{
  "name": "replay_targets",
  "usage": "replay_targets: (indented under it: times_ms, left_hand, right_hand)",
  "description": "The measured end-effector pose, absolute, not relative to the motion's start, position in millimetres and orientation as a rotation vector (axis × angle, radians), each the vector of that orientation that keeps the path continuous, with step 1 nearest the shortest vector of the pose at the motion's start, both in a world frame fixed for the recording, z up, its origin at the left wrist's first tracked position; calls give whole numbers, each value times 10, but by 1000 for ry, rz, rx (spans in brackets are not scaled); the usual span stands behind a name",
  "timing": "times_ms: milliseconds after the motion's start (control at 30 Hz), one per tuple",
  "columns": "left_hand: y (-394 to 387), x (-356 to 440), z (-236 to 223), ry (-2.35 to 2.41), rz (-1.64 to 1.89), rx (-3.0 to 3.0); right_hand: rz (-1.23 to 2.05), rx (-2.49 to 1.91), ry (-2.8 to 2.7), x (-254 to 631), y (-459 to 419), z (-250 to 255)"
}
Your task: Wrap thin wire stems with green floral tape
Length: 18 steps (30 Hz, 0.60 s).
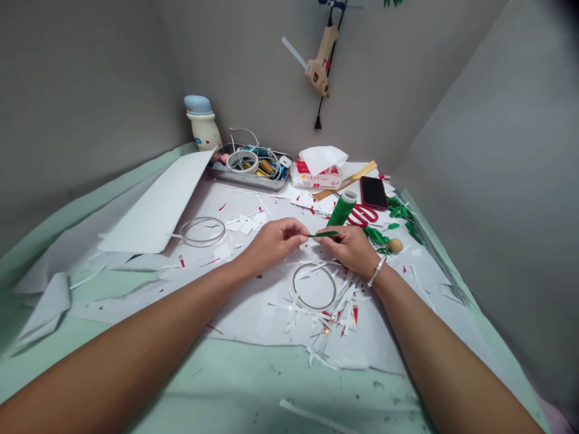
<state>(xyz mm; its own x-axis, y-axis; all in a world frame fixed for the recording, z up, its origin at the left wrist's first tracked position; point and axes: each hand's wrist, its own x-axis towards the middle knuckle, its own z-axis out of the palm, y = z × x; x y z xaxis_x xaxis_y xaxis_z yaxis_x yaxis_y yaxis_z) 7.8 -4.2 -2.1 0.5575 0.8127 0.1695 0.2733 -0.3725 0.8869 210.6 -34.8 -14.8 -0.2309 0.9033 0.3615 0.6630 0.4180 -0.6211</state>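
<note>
A slim green leaf-shaped piece (326, 234) is held between my hands above the middle of the table. My left hand (281, 240) is closed in a pinch at its thin left end. Closed as well, my right hand (350, 246) grips the leaf from beneath, partly hidden by it. Just behind my right hand stands a spool of green thread (341, 209), slightly tilted. Red-handled scissors (362, 215) lie next to the spool. More green leaves (374, 235) and a small tan ball (395, 245) lie to the right. Below my hands is a thin wire ring (315, 307).
White paper scraps (348, 295) with red bits litter the table. A wire coil (202, 232) and large white sheet (158, 205) lie left. Behind are a metal tray (253, 179), tissue pack (316, 176), phone (374, 193) and bottle (203, 126). A glue gun (322, 60) hangs on the wall.
</note>
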Motion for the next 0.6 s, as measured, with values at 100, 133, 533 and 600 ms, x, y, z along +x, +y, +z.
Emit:
replay_targets:
  times_ms: [100,133,533,600]
  left_hand:
    - [-5,70,-45,999,861,1916]
    - [5,66,-56,1052,888,1962]
    - [-97,72,-48,772,675,2353]
    - [-99,73,-33,738,694,2216]
  right_hand:
    - [426,-1235,-2177,2007,-417,-113]
    - [407,-1204,-2227,1969,-442,-99]
    - [360,-1217,-1897,2059,-396,-81]
    - [422,-1266,-1852,2107,-353,-118]
